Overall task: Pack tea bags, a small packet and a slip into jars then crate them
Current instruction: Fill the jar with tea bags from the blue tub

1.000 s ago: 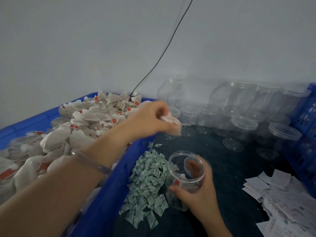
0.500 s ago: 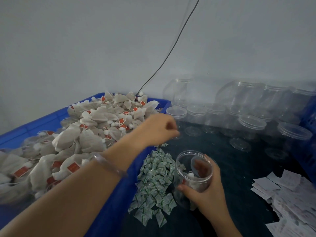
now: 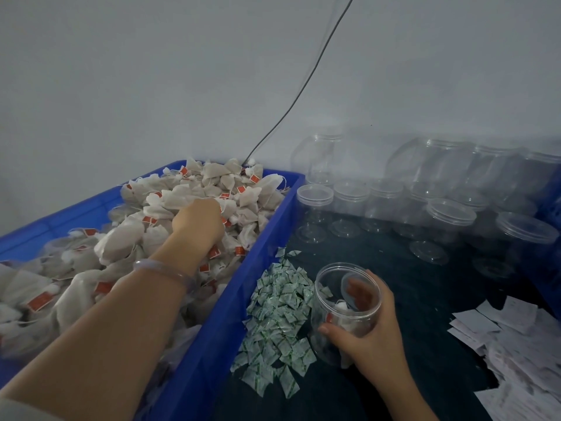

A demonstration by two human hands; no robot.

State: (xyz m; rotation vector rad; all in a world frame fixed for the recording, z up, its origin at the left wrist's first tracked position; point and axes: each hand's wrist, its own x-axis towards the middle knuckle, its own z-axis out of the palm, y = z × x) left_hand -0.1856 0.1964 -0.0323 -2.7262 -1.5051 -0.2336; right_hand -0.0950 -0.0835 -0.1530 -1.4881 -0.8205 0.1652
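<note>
Tea bags (image 3: pixel 182 208), pale mesh pouches with small red paper tags, lie heaped in a long blue plastic tub (image 3: pixel 243 287) on the left side of the dark tabletop (image 3: pixel 394 262). We see the left hand (image 3: pixel 198 221) on top of the heap, knuckles up, its fingers curled down among the tea bags. They are hidden there, so we cannot tell whether they pinch one. A pale translucent bangle (image 3: pixel 164 270) circles that wrist.

The right hand (image 3: pixel 367 332) holds a clear round plastic jar (image 3: pixel 343 302) just to the right of the tub. The thumb lies across the near wall and the fingers wrap round the far wall, where we see them through the plastic. The jar is tilted, its open mouth up and facing us, and a few tea bags sit in its bottom. We cannot tell whether its base touches the tabletop.

Between tub and jar lies a pile of small green-and-white sachets (image 3: pixel 279 311), touching the tub's wall. White printed paper slips (image 3: pixel 516 344) are scattered at the right edge. Empty clear lidded jars (image 3: pixel 449 214) stand in rows along the grey wall (image 3: pixel 151 86), and a thin dark cable (image 3: pixel 303 95) runs down it to the tub's far corner.
</note>
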